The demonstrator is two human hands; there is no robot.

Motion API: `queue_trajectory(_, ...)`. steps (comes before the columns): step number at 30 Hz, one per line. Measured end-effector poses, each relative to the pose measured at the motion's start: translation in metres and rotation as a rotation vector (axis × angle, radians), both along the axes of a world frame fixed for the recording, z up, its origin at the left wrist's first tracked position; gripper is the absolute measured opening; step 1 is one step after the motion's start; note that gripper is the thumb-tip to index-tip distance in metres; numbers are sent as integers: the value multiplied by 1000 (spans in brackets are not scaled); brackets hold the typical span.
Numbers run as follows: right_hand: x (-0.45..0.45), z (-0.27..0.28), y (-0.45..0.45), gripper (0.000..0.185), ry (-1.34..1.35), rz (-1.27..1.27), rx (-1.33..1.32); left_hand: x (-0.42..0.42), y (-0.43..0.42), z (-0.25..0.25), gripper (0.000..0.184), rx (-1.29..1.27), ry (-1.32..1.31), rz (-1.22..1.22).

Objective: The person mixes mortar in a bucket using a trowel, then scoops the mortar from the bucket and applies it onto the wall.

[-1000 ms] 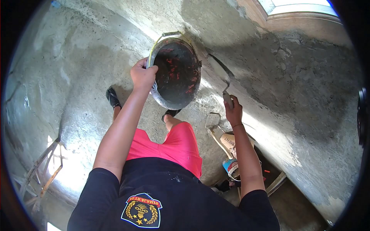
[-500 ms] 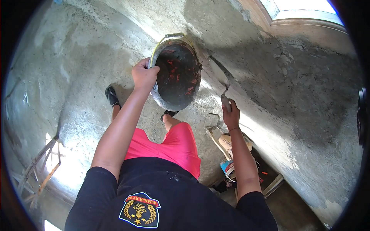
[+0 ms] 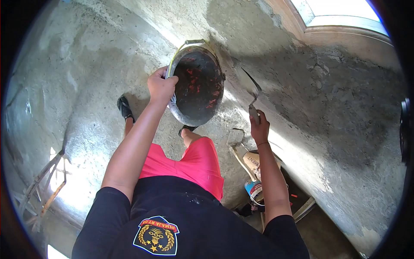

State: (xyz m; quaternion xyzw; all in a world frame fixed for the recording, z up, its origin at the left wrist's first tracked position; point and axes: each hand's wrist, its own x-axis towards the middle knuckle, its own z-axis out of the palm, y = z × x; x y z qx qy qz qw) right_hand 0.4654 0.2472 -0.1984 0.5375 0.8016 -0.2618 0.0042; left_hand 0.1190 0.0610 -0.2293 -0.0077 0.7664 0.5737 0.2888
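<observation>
Against the earlier views, we see the trowel (image 3: 253, 112) turned: its blade showed a broader face then, and now it shows mostly as a thin dark edge. The bucket (image 3: 196, 97) has hardly shifted, and the left hand (image 3: 163, 85) keeps its place on the rim.

That hand is clasped on the left side of the bucket's rim, thumb over the edge, beside the yellow wire handle. The right hand (image 3: 260, 128) is closed around the trowel's handle, with the blade pointing up and away, near the wall (image 3: 327, 108). We cannot tell whether the blade touches the wall. The bucket is between the two hands, in front of the legs, tilted so that its mouth faces us.

We count one bucket, one trowel, two dark shoes (image 3: 125, 108) on the floor (image 3: 86, 82), one hoe (image 3: 244, 163), one brown bag (image 3: 251, 160) with printed letters, one small blue-and-red pail (image 3: 253, 188) and one window (image 3: 345, 19).

Of the containers, the bucket is dark inside, with red patches scattered over its inner surface. The small pail stands partly behind the right forearm; what it holds we cannot make out. The bag's contents are hidden too.
</observation>
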Motion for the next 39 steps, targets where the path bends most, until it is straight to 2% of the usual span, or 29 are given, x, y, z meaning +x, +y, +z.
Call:
queue_trajectory(4,5,-1,-4,35,-12,-47,-54,-2,-3,-1,36,19,-39,-28)
queue_trajectory(9,8,0,-16,35,66,14,42,1,-2,1,35,8,-23,7)
queue_trajectory(15,-4,3,-6,37,-49,-3,0,0,-4,3,36,-24,-28,-22)
queue_trajectory(22,-2,3,-4,36,18,12,28,0,-5,2,35,-44,-12,-39)
queue_trajectory(24,0,2,-6,35,-51,18,22,0,-5,3,35,-35,-13,-24)
queue_trajectory(31,2,1,-1,37,-41,53,66,1,-6,1,37,-37,-21,-13)
queue_trajectory(33,2,0,3,38,-49,-7,-30,1,-6,0,37,-23,-14,-4)
queue_trajectory(36,5,-2,-6,37,-69,50,1,1,-6,-4,36,-12,-19,17)
queue_trajectory(39,0,-3,-7,36,36,82,45,2,-5,-3,35,-15,-11,9)
